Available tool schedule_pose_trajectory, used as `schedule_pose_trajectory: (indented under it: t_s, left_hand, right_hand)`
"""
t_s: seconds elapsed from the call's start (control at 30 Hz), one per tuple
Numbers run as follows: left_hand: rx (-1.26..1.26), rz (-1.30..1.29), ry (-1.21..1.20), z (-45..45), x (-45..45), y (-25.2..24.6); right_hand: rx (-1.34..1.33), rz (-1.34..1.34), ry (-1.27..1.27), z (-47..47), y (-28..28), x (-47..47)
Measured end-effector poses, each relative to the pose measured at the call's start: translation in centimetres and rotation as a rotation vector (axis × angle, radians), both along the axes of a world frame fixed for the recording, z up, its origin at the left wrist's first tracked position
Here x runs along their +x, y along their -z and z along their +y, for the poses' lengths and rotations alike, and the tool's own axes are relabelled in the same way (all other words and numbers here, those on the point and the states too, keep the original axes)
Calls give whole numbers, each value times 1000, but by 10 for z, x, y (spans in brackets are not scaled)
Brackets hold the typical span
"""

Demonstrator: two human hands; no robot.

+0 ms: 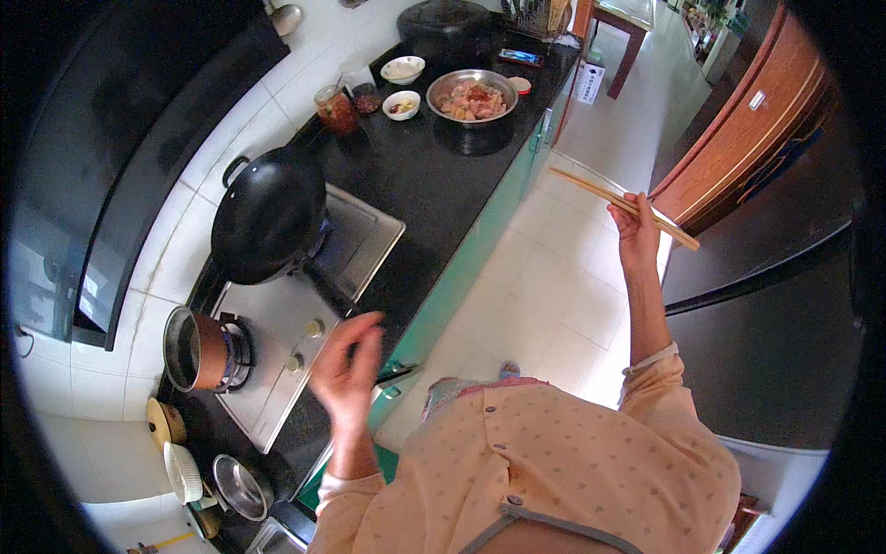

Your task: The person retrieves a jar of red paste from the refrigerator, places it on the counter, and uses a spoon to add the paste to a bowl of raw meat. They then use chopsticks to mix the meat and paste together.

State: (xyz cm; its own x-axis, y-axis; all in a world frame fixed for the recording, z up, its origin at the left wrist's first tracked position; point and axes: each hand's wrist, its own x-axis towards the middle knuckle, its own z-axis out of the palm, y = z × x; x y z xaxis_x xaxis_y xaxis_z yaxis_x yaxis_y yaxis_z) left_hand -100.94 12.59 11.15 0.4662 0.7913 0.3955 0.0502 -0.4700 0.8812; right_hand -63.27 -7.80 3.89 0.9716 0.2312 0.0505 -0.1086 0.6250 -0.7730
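My right hand (635,225) is shut on a pair of wooden chopsticks (595,187), held over the floor right of the counter. Blurred by motion, my left hand (349,367) is near the end of the handle (329,291) of a black wok (270,215); whether it touches the handle I cannot tell. The wok sits on the far burner of a steel gas stove (277,332), its inside dark with no food visible. On the near burner stands a brown saucepan (197,350), with a flame under it.
A steel bowl of raw meat pieces (473,98) stands farther along the black counter (415,180). Beside it are two small bowls (401,105), a jar of red sauce (336,111) and a phone (520,57). A glass lid (242,487) lies near the sink. A range hood (138,173) overhangs the left.
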Motion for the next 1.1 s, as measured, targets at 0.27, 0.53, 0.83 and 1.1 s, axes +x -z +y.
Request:
schedule_pose_trajectory:
  t_s: [0.27,0.53,0.83,1.1]
  left_hand:
    - [-502,64,297,11,185,92]
    - [-759,-16,200,109,312,132]
    - [-919,51,7,198,413,160]
    - [-1001,-70,-213,213,480,196]
  right_hand:
    - [-116,-79,-146,80,6,81]
    - [-366,-213,-264,201,7,175]
    - [-739,-549,-340,305,59,273]
    - [-728,-995,-445,346,73,320]
